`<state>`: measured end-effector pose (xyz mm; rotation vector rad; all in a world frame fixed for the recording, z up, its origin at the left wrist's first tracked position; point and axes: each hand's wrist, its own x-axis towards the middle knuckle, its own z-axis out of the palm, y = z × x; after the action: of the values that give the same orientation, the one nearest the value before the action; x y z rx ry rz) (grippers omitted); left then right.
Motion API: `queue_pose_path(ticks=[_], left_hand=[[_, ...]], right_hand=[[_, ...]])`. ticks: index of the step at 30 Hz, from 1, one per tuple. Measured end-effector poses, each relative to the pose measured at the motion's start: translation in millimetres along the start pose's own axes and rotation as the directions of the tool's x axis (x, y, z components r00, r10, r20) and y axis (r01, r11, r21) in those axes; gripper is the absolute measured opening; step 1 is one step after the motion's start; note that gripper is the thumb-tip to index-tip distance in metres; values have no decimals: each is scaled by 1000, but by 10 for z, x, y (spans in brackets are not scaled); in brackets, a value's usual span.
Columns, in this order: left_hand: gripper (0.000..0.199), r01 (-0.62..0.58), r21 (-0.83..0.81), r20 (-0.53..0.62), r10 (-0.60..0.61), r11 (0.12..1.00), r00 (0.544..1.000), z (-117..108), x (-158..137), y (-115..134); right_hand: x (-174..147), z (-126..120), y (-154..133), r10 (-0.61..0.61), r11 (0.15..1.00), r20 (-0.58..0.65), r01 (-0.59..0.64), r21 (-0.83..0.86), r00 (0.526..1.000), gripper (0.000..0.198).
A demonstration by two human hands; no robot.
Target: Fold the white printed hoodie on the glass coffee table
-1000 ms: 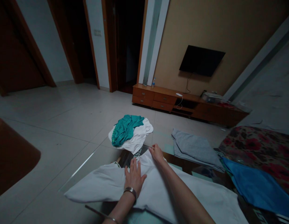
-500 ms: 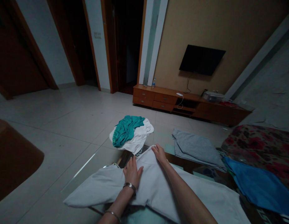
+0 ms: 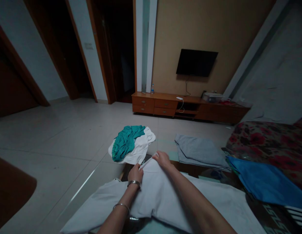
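Note:
A pair of white trousers (image 3: 156, 188), as the garment appears from its two spread legs, lies across the glass-topped table in front of me. My left hand (image 3: 135, 174) has its fingers closed on the left end of the garment's top edge. At the other end of that edge, my right hand (image 3: 162, 160) pinches the cloth, lifting it slightly. The edge runs taut between both hands. Just beyond them lie a crumpled teal garment (image 3: 126, 143) and a white cloth (image 3: 141, 151) beneath it.
A folded grey garment (image 3: 202, 152) lies on the table to the right, with a blue cloth (image 3: 265, 182) nearer me. Behind it is a floral-covered seat (image 3: 263, 143). A low wooden cabinet (image 3: 163, 104) stands along the wall under a television (image 3: 197, 62). A brown rounded furniture piece (image 3: 11, 185) is at left.
My left hand has gone from lying flat with spread fingers to gripping the top edge. My right hand keeps its pinch. The view has shifted slightly.

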<state>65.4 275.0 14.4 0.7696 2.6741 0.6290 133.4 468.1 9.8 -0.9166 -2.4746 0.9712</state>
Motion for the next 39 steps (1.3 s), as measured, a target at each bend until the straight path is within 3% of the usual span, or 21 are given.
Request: queue_pose_path(ticks=[5, 8, 11, 13, 18, 23, 26, 30, 33, 36, 39], left_hand=[[26, 7, 74, -29, -5, 997, 1000, -26, -17, 8], [27, -12, 97, -1, 12, 995, 1000, -18, 29, 21], [32, -71, 113, 11, 70, 991, 997, 10, 84, 37], [30, -117, 124, -1, 118, 985, 993, 27, 104, 47], [19, -159, 191, -36, 169, 969, 985, 34, 76, 64], [25, -138, 377, -45, 167, 916, 985, 55, -23, 117], [26, -164, 435, -81, 220, 885, 972, 51, -60, 134], [29, -193, 451, -68, 249, 871, 966, 7, -23, 85], [30, -243, 466, -10, 280, 851, 960, -26, 22, 24], [31, -274, 501, 9, 311, 821, 950, -47, 31, -11], [31, -265, 547, -36, 338, 794, 940, -50, 0, 66]], right_hand=[[51, -262, 243, 59, 960, 58, -73, 270, 997, 41], [-126, -519, 496, 27, 936, 106, -62, 345, 994, 34], [-331, -638, 638, -77, 954, 272, -8, 298, 959, 34], [-401, -623, 643, -68, 977, 314, -1, 212, 947, 26], [-395, -479, 588, 74, 985, 136, -94, 147, 988, 18], [-384, -366, 583, 227, 973, -64, -224, 53, 972, 27], [-400, -441, 614, 183, 983, -132, -177, 56, 974, 26], [-655, -854, 951, 34, 992, -207, -8, 126, 978, 27], [-1081, -1283, 1449, -100, 995, -321, 91, -43, 942, 27], [-1489, -1654, 1963, -170, 959, -296, 89, -270, 940, 25], [-1688, -1872, 2274, -181, 923, -273, 67, -380, 945, 23]])
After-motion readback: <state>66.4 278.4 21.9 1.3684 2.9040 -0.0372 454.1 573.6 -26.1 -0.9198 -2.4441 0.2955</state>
